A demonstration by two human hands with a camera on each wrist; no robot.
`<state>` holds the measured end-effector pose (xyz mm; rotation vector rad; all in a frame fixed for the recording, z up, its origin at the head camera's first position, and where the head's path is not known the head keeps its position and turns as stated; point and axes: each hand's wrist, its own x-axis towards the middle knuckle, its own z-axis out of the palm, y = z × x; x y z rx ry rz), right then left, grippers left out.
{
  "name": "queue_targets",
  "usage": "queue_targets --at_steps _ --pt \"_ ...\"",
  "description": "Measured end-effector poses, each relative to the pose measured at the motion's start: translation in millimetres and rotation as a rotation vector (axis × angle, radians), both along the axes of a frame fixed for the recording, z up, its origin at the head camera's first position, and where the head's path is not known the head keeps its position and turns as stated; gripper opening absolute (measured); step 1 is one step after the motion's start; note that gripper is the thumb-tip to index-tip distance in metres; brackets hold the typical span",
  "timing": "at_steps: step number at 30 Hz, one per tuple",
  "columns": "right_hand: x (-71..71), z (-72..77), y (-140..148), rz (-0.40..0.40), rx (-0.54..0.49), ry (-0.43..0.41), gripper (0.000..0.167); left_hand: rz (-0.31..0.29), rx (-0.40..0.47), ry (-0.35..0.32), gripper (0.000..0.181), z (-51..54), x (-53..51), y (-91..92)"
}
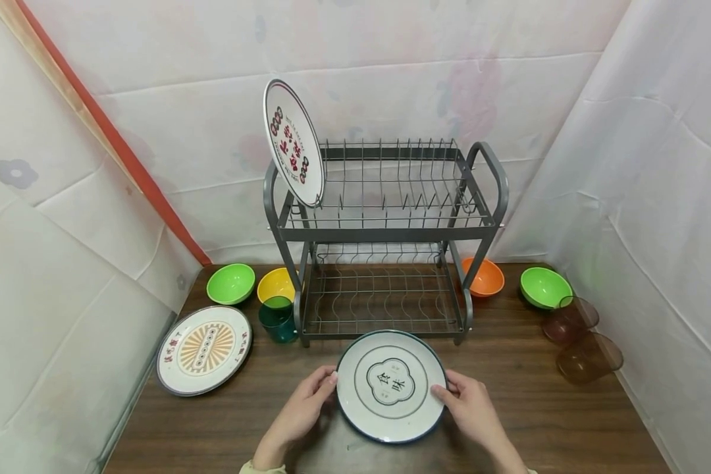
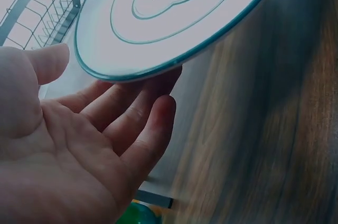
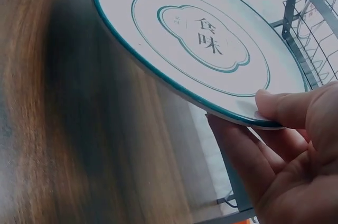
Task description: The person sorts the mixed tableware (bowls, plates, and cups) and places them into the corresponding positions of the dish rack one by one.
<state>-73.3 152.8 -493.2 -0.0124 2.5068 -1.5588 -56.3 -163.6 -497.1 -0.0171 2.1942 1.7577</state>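
Observation:
A white plate with a dark teal rim (image 1: pixel 391 421) is held up over the table's front, below the rack. The right hand (image 1: pixel 476 411) pinches its right edge, thumb (image 3: pixel 285 109) on top and fingers (image 3: pixel 245 152) beneath. At the left edge is the left hand (image 1: pixel 299 411); in the left wrist view its fingers (image 2: pixel 129 108) reach under the rim, while the thumb (image 2: pixel 50 63) stands apart from the plate. A grey two-tier rack (image 1: pixel 385 234) stands behind. One white plate with red print (image 1: pixel 293 145) leans upright at the left end of its upper tier.
Left of the rack are a patterned plate (image 1: pixel 204 349), a green bowl (image 1: pixel 231 284), a yellow bowl (image 1: pixel 276 284) and a teal cup (image 1: pixel 278 321). To its right sit an orange bowl (image 1: pixel 486 279), another green bowl (image 1: pixel 545 288) and two brownish cups (image 1: pixel 569 320) (image 1: pixel 588 359). Cloth walls enclose the table.

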Motion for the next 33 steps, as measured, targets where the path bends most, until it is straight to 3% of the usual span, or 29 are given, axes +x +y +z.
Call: queue_targets --at_steps 8,14,22,27,33 --pt "1.2 2.3 5 -0.018 0.008 -0.011 0.030 0.037 0.031 0.039 0.045 -4.1 -1.3 -8.5" --pt "0.9 4.9 11 -0.062 0.022 0.016 0.030 0.091 0.035 0.020 0.047 -12.5 -3.8 -21.0" --pt "-2.4 17.0 21 -0.087 0.040 0.107 0.020 0.185 0.001 0.010 0.043 -20.3 -2.8 -45.8" --pt "-8.4 28.0 29 -0.044 0.106 0.292 0.022 0.297 -0.047 -0.006 0.044 -20.9 1.3 -68.8" --pt "-14.9 49.1 36 0.050 0.240 0.667 0.050 0.339 -0.098 -0.018 0.045 -20.6 1.8 -85.7"
